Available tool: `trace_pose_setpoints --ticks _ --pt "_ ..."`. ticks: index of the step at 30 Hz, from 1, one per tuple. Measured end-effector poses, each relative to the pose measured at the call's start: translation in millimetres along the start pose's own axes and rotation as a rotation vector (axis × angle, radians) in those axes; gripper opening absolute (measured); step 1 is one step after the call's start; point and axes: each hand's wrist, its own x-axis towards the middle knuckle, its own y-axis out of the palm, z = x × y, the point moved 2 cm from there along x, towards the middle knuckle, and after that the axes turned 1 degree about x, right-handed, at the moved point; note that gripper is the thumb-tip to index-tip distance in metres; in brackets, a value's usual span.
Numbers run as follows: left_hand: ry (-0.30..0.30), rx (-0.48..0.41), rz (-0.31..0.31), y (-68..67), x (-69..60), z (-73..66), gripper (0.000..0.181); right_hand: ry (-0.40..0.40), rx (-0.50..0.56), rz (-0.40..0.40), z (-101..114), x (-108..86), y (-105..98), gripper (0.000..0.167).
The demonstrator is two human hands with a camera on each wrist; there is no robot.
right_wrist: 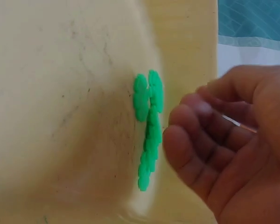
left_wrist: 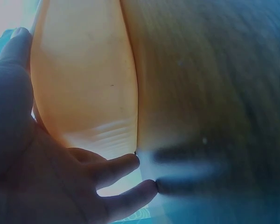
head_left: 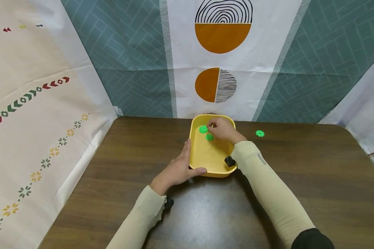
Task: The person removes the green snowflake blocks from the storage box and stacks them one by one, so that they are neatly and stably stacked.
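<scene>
A yellow plastic tub [head_left: 212, 159] stands at the back middle of the table. My left hand [head_left: 179, 166] rests against its near left corner, thumb on the front rim and fairly straight fingers along the outer left side. In the left wrist view, two fingertips of the left hand [left_wrist: 84, 172] reach the table beside the tub wall [left_wrist: 86, 70]. My right hand [head_left: 222, 129] is inside the tub at the far end, fingers curled toward the thumb. Green notched discs [right_wrist: 151, 135] lie just beyond the right hand's fingertips [right_wrist: 177, 140]; no piece shows between them.
One more green notched disc [head_left: 260, 133] lies on the brown wooden table [head_left: 299, 166], right of the tub. A patterned cloth [head_left: 187, 86] hangs behind the table's back edge, and a white printed cloth [head_left: 50, 114] hangs along the left.
</scene>
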Motion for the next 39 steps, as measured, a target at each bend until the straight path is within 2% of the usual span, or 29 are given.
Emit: trace_pose_setpoints --ticks 5,8,14,22,28,33,39 --pt "0.003 0.001 -0.002 -2.4 0.7 -2.1 0.121 -0.039 -0.119 -0.023 -1 5.7 5 0.015" --pt "0.006 0.008 0.001 -3.5 0.8 -3.1 0.120 -0.049 -0.223 0.001 -2 7.8 6 0.013" --pt "0.001 0.006 0.004 -2.7 0.9 -2.9 0.121 -0.016 -0.313 0.062 -5 7.1 7 0.017" --pt "0.002 0.004 0.008 0.8 1.1 -1.3 0.120 0.068 -0.305 0.127 -5 2.8 10 0.024" --pt "0.006 0.011 0.008 0.6 0.2 -1.6 0.119 0.054 -0.308 0.161 -5 1.9 12 0.024" --pt "0.011 0.018 0.001 -0.2 -0.7 -1.4 0.119 0.041 -0.281 0.202 -5 2.7 13 0.033" --pt "0.003 0.011 0.002 0.0 -1.3 -0.7 0.119 0.094 -0.252 0.248 -4 2.1 14 0.032"
